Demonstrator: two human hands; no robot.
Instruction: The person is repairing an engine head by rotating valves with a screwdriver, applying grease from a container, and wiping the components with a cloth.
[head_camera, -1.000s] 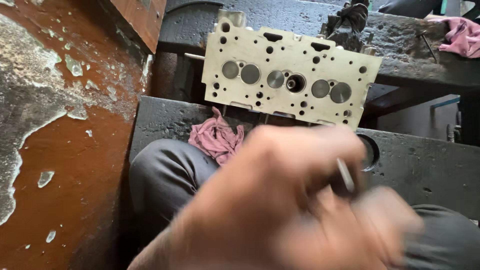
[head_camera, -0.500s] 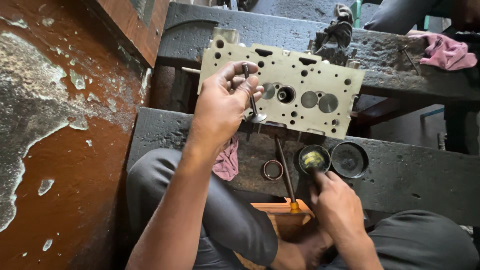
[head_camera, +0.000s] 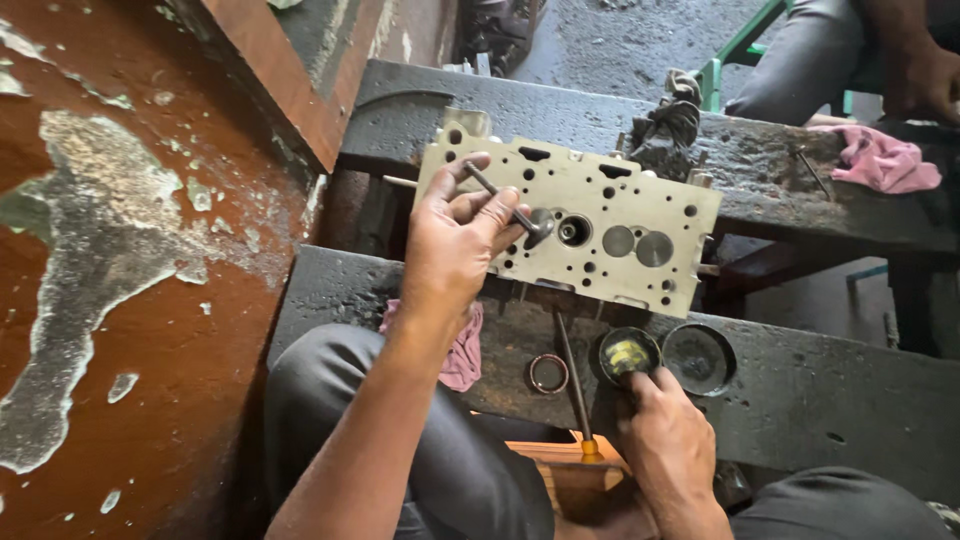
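grey metal cylinder head (head_camera: 590, 225) propped on the dark worktop (head_camera: 800, 400), left hand (head_camera: 455, 245) pinching one valve (head_camera: 505, 205) against it, right hand (head_camera: 665, 440) fingertips in one small paste tin (head_camera: 628, 352), grip unclear, one ring (head_camera: 548, 373), two pink rags (head_camera: 880, 160)

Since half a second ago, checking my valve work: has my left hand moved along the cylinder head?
Yes. The left hand with the valve has shifted slightly left along the cylinder head, away from the open port.

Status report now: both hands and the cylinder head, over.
Left hand holds valve at cylinder head. Right hand touches paste tin. Nothing blocking.
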